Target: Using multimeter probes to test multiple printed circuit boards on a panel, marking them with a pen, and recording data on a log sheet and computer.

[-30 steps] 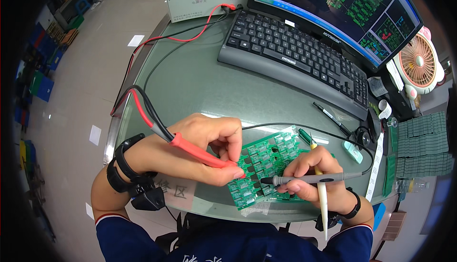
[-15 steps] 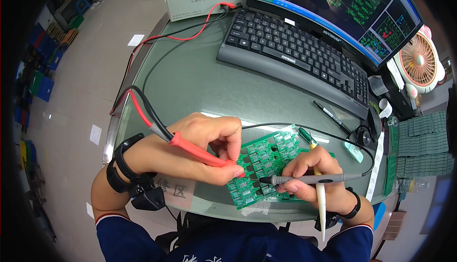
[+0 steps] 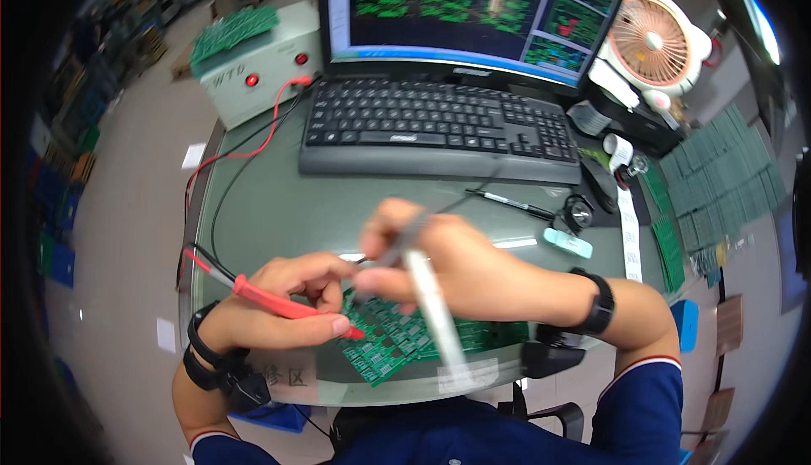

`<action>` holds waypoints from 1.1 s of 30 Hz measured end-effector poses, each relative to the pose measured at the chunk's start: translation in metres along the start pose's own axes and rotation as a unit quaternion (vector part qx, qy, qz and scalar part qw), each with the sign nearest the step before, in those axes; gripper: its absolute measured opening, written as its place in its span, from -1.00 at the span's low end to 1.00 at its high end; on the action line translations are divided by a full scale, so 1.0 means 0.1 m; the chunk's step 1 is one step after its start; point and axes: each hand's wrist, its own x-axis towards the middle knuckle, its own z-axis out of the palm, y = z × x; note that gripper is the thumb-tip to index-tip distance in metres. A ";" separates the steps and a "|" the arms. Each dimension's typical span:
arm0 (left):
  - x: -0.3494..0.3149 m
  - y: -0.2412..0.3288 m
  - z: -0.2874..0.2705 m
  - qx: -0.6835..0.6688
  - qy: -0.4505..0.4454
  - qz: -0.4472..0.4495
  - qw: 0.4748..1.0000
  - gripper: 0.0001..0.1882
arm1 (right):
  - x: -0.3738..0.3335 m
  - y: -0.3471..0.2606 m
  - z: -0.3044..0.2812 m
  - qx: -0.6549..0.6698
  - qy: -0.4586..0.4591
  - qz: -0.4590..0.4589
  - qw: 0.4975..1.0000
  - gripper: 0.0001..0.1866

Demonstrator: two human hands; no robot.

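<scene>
My left hand (image 3: 283, 296) is closed round a red test probe (image 3: 283, 303), whose tip points down at the green circuit board panel (image 3: 376, 351). The panel lies on the table near its front edge, partly covered by both hands. Close beside the left hand, my right hand (image 3: 439, 258) is raised over the panel, smeared by motion. Its fingers are closed on a grey pen-shaped probe (image 3: 410, 237) and a slim white-handled tool (image 3: 438, 317). The white tool slants down toward the table edge. The grey probe's tip is too blurred to place.
A keyboard (image 3: 439, 131) and a monitor (image 3: 473, 13) stand at the back. Left of them is a white box (image 3: 253, 85) with red switches, bearing green boards (image 3: 236, 34). At right lie a black pen (image 3: 511, 203), a mouse (image 3: 598, 184) and stacked boards (image 3: 718, 182); a fan (image 3: 650, 41) stands behind.
The view has turned and shifted. My right hand has swung from the panel's right side leftward and up, close to my left hand, carrying both tools. The left hand still grips the red probe.
</scene>
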 end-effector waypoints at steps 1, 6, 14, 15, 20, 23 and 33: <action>0.02 -0.02 0.01 0.014 0.005 0.003 1.000 -0.69 | 0.04 -0.02 0.01 -0.087 -0.003 -0.077 0.993 -0.61; 0.00 -0.09 0.07 -0.052 0.085 -0.007 0.995 -0.81 | -0.23 -0.11 -0.37 -0.145 -0.124 -0.108 0.976 -0.56; 0.05 -0.07 0.03 -0.223 0.162 0.049 0.960 -0.74 | -0.72 0.81 -1.78 -0.412 0.293 -0.024 0.863 -0.79; 0.04 -0.06 0.04 -0.218 0.162 0.056 0.961 -0.74 | -0.71 0.88 -1.81 -0.455 0.295 -0.009 0.840 -0.80; 0.03 -0.01 0.02 -0.343 0.155 0.140 0.916 -0.71 | -0.76 0.93 -1.72 -0.548 0.235 0.020 0.802 -0.76; 0.01 0.07 0.06 -0.343 0.199 0.193 0.898 -0.70 | -0.70 0.58 -1.27 -0.390 0.213 -0.058 0.894 -0.75; 0.46 0.10 0.48 -0.356 0.230 0.263 0.867 -0.73 | -0.30 0.07 0.30 0.362 0.098 -0.129 0.918 -0.47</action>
